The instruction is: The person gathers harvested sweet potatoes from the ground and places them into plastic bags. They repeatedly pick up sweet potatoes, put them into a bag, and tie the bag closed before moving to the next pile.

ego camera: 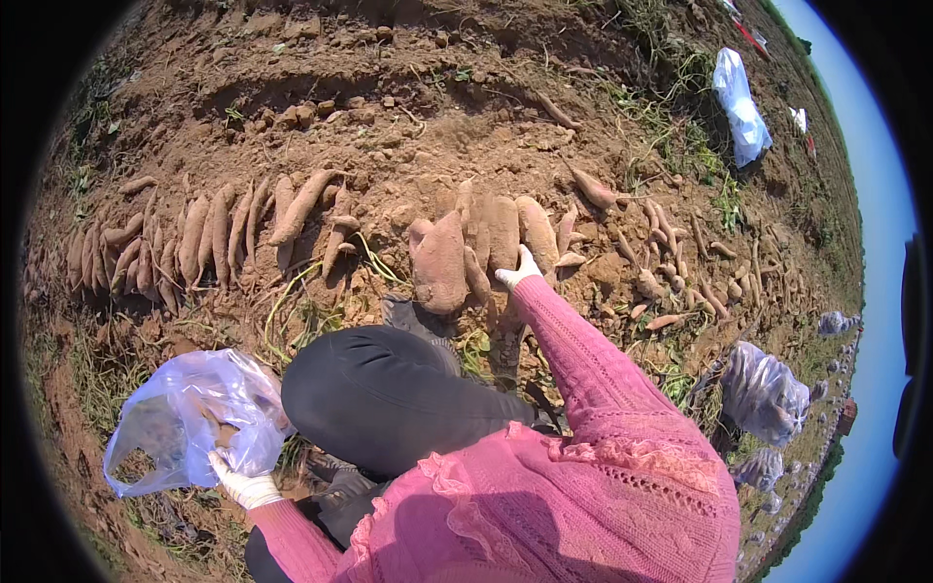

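My gloved left hand point(244, 484) grips the rim of a clear plastic bag point(186, 408) beside my left knee. The bag gapes to the left, and sweet potatoes show dimly through its film. In front of me, my gloved right hand point(520, 272) has its thumb and fingers around the lower end of a soil-dusted sweet potato point(503, 232), which looks slightly blurred. A paler, thick sweet potato point(537, 227) lies just right of those fingers. On the other side is a large, broad sweet potato point(439, 264), with a slim one point(477, 275) against it.
A long row of sweet potatoes point(197, 237) stretches left. Smaller roots point(674, 255) lie scattered to the right. Cut vines point(291, 291) trail over loose soil. Filled plastic bags point(765, 393) stand at the right, and a light plastic bag point(740, 106) lies at the upper right.
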`<state>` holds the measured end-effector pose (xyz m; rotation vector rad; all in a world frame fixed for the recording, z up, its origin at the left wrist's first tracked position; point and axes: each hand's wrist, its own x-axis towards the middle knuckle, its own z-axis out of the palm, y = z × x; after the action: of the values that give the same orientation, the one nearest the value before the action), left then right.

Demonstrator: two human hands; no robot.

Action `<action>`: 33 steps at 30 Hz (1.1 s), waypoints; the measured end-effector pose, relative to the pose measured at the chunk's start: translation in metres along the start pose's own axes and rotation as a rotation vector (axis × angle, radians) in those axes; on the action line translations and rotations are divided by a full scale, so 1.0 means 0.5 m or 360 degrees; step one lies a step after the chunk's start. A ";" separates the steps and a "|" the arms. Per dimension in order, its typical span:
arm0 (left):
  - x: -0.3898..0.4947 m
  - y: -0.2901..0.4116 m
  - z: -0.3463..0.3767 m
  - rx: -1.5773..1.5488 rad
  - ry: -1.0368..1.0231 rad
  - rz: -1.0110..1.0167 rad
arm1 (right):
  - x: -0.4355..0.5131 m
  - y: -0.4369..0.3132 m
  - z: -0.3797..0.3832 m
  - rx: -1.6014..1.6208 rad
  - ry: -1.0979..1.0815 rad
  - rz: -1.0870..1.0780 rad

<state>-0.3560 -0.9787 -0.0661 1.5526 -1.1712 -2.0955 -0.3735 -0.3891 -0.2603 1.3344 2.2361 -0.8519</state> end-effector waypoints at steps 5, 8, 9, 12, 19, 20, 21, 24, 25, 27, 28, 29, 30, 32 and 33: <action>-0.016 -0.008 -0.005 0.0049 0.0064 0.0083 | 0.000 -0.095 0.024 -0.0309 0.0061 0.0213; -0.020 -0.012 -0.014 -0.0080 -0.0089 -0.0015 | -0.015 -0.031 -0.068 -0.0004 -0.0223 -0.0221; -0.019 -0.014 -0.013 -0.0021 0.0017 0.0033 | -0.015 -0.001 -0.110 0.0240 -0.0528 -0.0449; -0.015 -0.020 -0.007 0.0139 0.0101 0.0047 | 0.018 0.022 -0.191 0.0457 -0.0509 -0.0614; -0.008 -0.020 -0.011 0.0025 0.0006 -0.0040 | 0.093 -0.130 -0.165 -0.1295 0.0030 -0.0116; -0.009 -0.015 -0.019 0.0099 0.0117 0.0103 | 0.096 -0.136 -0.170 -0.0927 -0.0058 0.0060; -0.012 -0.007 -0.028 0.0036 0.0111 -0.0001 | 0.098 -0.135 -0.184 -0.0562 -0.0148 0.0194; -0.016 0.006 -0.045 -0.0123 0.0092 -0.0168 | 0.080 -0.101 -0.236 0.0834 -0.0584 0.0038; -0.017 0.007 -0.044 -0.0130 0.0009 -0.0186 | 0.066 -0.094 -0.255 0.1318 -0.0854 0.0036; -0.017 0.000 -0.032 -0.0183 -0.0007 -0.0148 | 0.020 -0.111 -0.281 0.1902 -0.1447 -0.0007; -0.015 -0.007 -0.024 -0.0342 -0.0127 -0.0227 | -0.014 -0.140 -0.284 0.1957 -0.1718 -0.0049; -0.016 -0.012 -0.020 -0.0417 -0.0192 -0.0319 | -0.054 -0.184 -0.283 0.1909 -0.1967 -0.0098; -0.019 -0.019 -0.017 -0.0261 -0.0157 -0.0217 | -0.097 -0.247 -0.281 0.1728 -0.2174 -0.0163; -0.035 -0.028 -0.022 -0.0168 -0.0255 0.0075 | -0.200 -0.408 -0.255 0.1108 -0.2504 -0.0411; -0.044 -0.033 -0.024 0.0000 -0.0164 0.0289 | -0.259 -0.494 -0.237 0.0636 -0.2612 -0.0524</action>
<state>-0.3331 -0.9593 -0.0648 1.2981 -1.2946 -2.0757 -0.5355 -0.4805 -0.0211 0.0236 0.9183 -1.6678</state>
